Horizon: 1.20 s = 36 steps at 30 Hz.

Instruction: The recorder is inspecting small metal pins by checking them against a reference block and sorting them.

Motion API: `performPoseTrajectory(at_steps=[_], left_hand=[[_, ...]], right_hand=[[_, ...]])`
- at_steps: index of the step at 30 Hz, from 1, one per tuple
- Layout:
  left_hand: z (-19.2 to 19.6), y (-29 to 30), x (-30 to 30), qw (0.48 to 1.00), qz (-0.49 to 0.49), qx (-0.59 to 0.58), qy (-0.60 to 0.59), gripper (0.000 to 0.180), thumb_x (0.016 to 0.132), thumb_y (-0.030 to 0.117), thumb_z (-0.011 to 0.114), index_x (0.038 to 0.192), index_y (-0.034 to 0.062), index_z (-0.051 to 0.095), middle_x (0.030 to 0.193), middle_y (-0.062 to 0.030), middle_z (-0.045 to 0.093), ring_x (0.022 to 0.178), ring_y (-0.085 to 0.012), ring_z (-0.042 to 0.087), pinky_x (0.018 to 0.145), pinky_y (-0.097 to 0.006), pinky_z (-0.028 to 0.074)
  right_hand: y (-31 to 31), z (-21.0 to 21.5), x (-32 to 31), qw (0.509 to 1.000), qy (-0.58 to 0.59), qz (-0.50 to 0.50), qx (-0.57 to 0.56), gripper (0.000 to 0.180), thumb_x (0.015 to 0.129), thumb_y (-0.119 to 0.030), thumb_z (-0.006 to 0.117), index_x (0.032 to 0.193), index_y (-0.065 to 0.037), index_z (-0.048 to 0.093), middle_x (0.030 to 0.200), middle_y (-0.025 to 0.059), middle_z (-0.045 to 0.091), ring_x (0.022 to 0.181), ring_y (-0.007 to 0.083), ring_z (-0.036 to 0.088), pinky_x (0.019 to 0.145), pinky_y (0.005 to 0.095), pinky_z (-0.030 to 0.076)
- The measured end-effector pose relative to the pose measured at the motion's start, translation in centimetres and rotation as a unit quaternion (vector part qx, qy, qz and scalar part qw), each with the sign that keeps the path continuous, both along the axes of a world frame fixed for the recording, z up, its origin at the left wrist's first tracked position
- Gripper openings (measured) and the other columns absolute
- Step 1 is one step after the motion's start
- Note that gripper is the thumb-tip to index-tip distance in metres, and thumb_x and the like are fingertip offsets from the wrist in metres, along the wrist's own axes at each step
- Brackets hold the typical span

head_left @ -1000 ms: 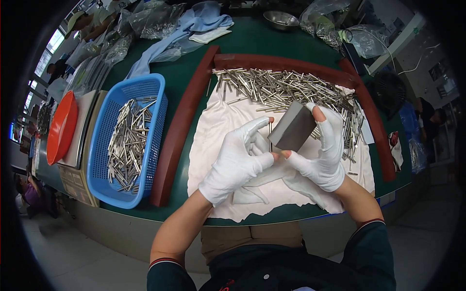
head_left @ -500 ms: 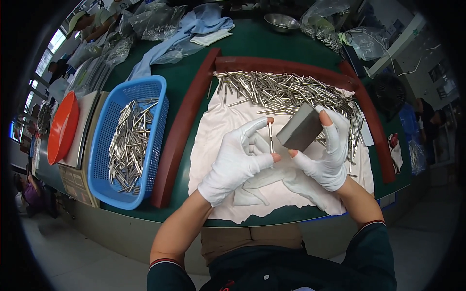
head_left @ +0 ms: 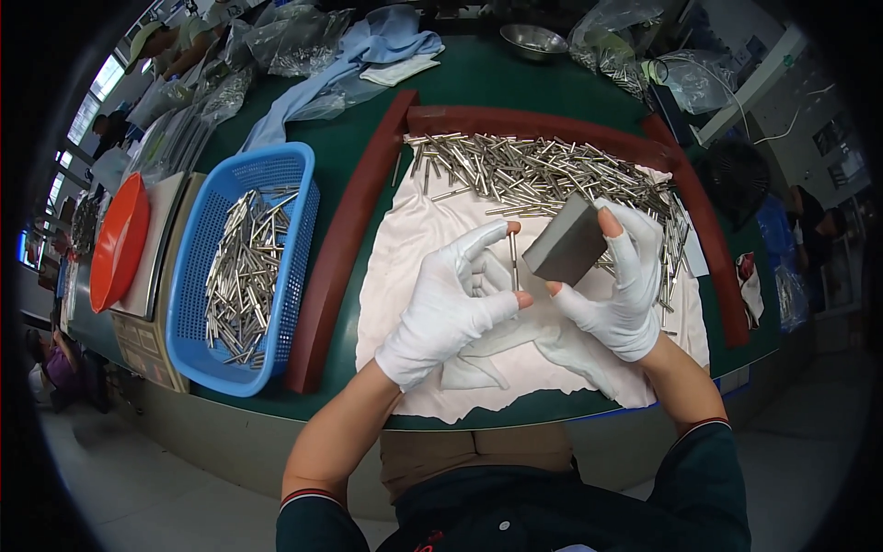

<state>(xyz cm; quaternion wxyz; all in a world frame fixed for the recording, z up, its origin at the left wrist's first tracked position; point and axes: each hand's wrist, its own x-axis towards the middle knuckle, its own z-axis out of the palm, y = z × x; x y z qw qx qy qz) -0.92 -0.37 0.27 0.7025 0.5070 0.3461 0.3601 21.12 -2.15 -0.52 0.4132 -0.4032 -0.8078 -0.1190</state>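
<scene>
Pinches metal rod (head_left: 514,262) end to end between thumb and forefinger of left hand (head_left: 448,304), and grips grey block (head_left: 568,244) in right hand (head_left: 618,308), just right of left hand, now shifted off the rod, leaving its full length exposed.

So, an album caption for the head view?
Left hand pinches a metal pin; right hand holds a grey block.
</scene>
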Motion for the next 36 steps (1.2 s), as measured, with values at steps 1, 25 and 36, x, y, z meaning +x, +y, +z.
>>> performPoseTrajectory(at_steps=[1,25,36], left_hand=[[0.0,0.0,0.1,1.0,-0.005,0.0,0.008,0.072,0.077,-0.004,0.077,0.14,-0.0044,0.043,0.079,-0.001,0.06,0.074,-0.0066,0.06,0.069,-0.02,0.049],[-0.3,0.3,-0.2,0.99,-0.046,-0.087,-0.096,0.077,0.079,0.005,0.078,0.145,-0.0019,0.038,0.077,-0.0009,0.061,0.072,-0.0096,0.062,0.069,-0.022,0.051],[-0.4,0.6,-0.5,0.982,-0.079,-0.116,-0.127,0.078,0.081,0.006,0.076,0.145,-0.0059,0.034,0.081,-0.0035,0.062,0.077,-0.0108,0.063,0.071,-0.023,0.053]], right_hand=[[-0.2,0.3,-0.1,1.0,0.019,0.014,0.012,0.092,0.059,-0.017,0.082,0.142,-0.009,0.043,0.126,0.0122,0.052,0.107,0.0302,0.049,0.089,0.0422,0.041],[-0.1,-0.4,0.2,0.995,0.087,0.03,-0.045,0.099,0.061,-0.015,0.084,0.146,-0.006,0.035,0.125,0.0147,0.05,0.107,0.0321,0.049,0.092,0.0435,0.041],[0.8,-0.1,0.8,1.0,-0.005,0.025,0.001,0.099,0.061,-0.02,0.084,0.146,-0.007,0.035,0.126,0.0143,0.052,0.108,0.0322,0.05,0.091,0.0452,0.042]])
